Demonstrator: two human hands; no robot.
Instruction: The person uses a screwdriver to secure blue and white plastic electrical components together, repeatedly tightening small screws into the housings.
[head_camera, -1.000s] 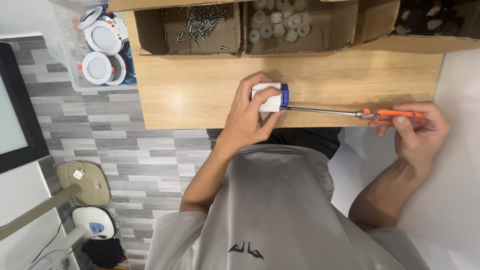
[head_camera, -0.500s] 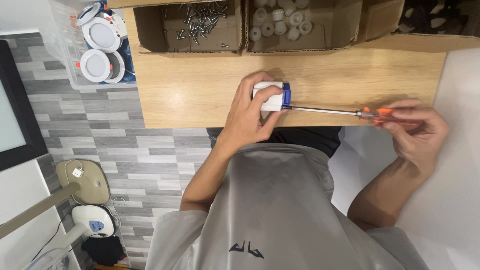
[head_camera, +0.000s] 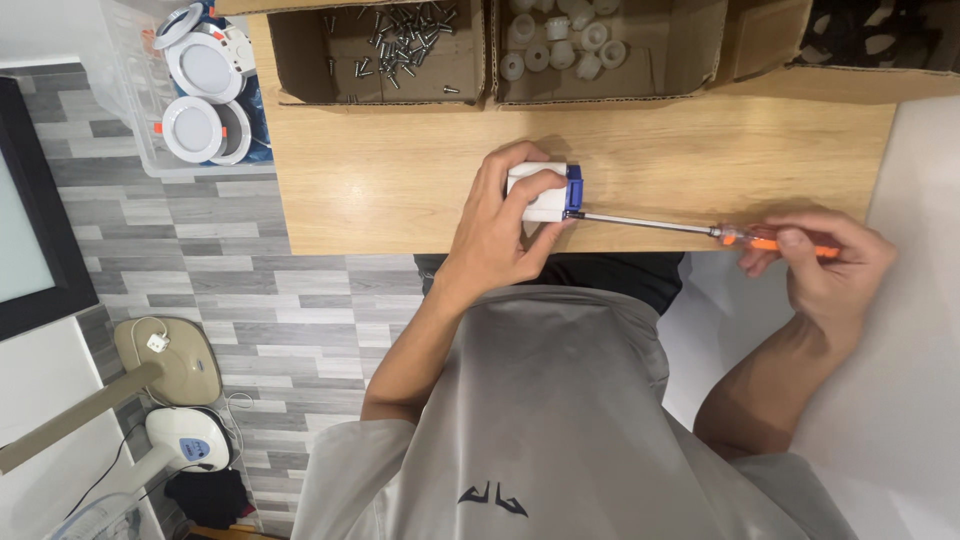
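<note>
The screwdriver (head_camera: 690, 228) is lying level along the tabletop's (head_camera: 400, 170) near edge, its long axis running parallel to that edge, its tip pointing left into the blue end of a white plastic part (head_camera: 545, 192). The right hand (head_camera: 825, 265) is gripping its orange handle beyond the right edge, while the left hand (head_camera: 505, 230) is clasping the part near the edge's middle.

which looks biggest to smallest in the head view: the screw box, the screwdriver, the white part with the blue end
1. cardboard box of screws
2. screwdriver, long but thin
3. white part with the blue end, partly covered by the left hand
</note>
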